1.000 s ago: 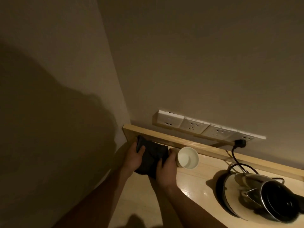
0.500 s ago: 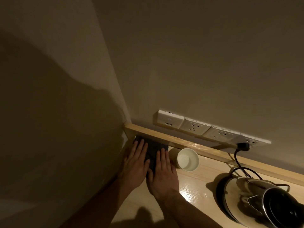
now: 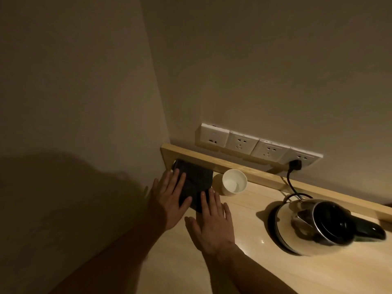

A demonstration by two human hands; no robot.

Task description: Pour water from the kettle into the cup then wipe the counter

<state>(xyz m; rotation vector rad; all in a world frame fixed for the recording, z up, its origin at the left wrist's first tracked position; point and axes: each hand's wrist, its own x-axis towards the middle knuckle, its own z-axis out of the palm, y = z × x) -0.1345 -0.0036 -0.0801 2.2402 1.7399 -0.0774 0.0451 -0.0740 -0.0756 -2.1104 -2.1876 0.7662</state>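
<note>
No brand, label or legible writing can be made out on any item; the scene is dimly lit.

A dark grey folded cloth is laid flat on the pale wooden surface, in the far left corner where the raised wooden back rail meets the side wall. The left hand is spread flat, fingers extended and slightly splayed, with the fingertips resting over the left part of the cloth; nothing is gripped. The right hand is likewise held flat and open, its fingers reaching only the near edge of the cloth while the palm lies over the bare surface; nothing is held by it either. Whether the palms press down or merely hover cannot be told.

A small white paper cup is stood upright just to the right of the cloth, close to the rail and beyond the right hand's fingertips, apart from them. Its contents cannot be judged.

A stainless steel electric kettle with a black lid and black handle is seated on its base, well to the right of both hands. A black cord is led from it up to a black plug set in the rightmost unit of a row of white wall sockets above the rail.
</note>
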